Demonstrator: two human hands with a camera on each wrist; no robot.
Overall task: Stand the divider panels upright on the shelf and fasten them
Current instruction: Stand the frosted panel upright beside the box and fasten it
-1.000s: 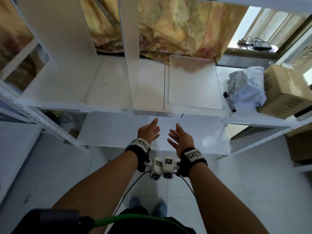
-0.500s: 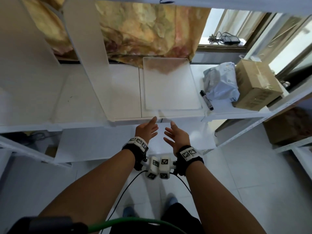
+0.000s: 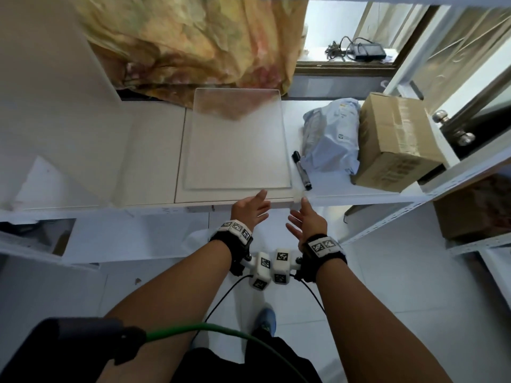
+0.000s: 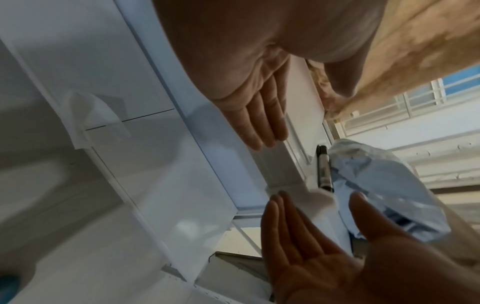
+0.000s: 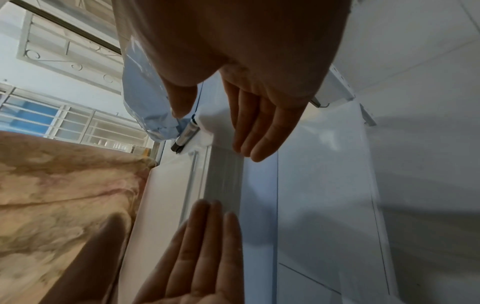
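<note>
A clear divider panel lies flat on the white shelf, its near edge close to the shelf's front lip. A white panel stands upright on the shelf at the left. My left hand is open, fingers straight, its fingertips at the front lip just below the clear panel's near edge. My right hand is open too, palm facing left, by the panel's near right corner. Neither hand holds anything. Both wrist views show the left hand and the right hand flat and empty beside the shelf edge.
A black marker lies just right of the clear panel, next to a crumpled pale blue bag and a cardboard box. A patterned cloth hangs behind the shelf. A lower shelf and tiled floor sit below.
Both hands have shifted right along the shelf front, from under the upright white panel to the near edge of the flat clear panel, and have spread slightly apart.
</note>
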